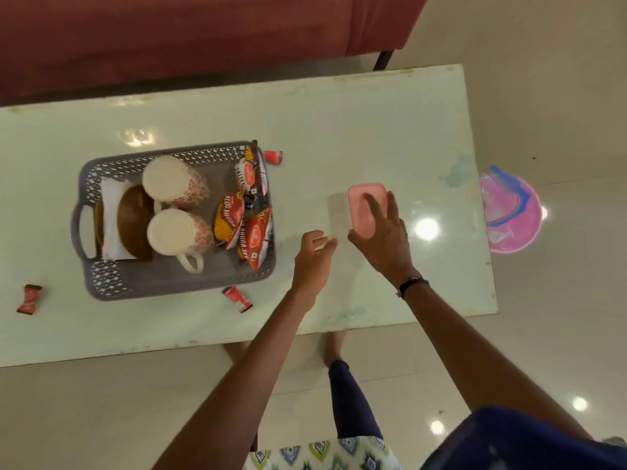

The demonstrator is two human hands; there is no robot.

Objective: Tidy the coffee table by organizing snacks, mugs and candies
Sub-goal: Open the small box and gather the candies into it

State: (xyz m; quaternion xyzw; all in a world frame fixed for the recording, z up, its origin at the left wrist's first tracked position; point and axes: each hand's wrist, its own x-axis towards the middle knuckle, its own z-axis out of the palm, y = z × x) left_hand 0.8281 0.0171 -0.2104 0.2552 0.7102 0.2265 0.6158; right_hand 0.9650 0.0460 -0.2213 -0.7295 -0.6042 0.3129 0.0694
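Observation:
A grey perforated basket (101, 279) stands on the pale table (339, 130). It holds two white mugs with red patterns (173, 181) (176, 232), several red snack packets (249, 218) and brown woven coasters (134, 220) on white paper. A small pink box (364, 198) sits to the basket's right. My right hand (385, 237) rests over the box with spread fingers. My left hand (314, 257) hovers beside it, fingers loosely curled, holding nothing that I can see. Red candies lie loose on the table (29, 299) (238, 299) (273, 157).
A pink plastic bin with a blue rim (512, 212) stands on the floor past the table's right end. A dark red sofa (203, 35) runs along the far side. My feet show under the near edge.

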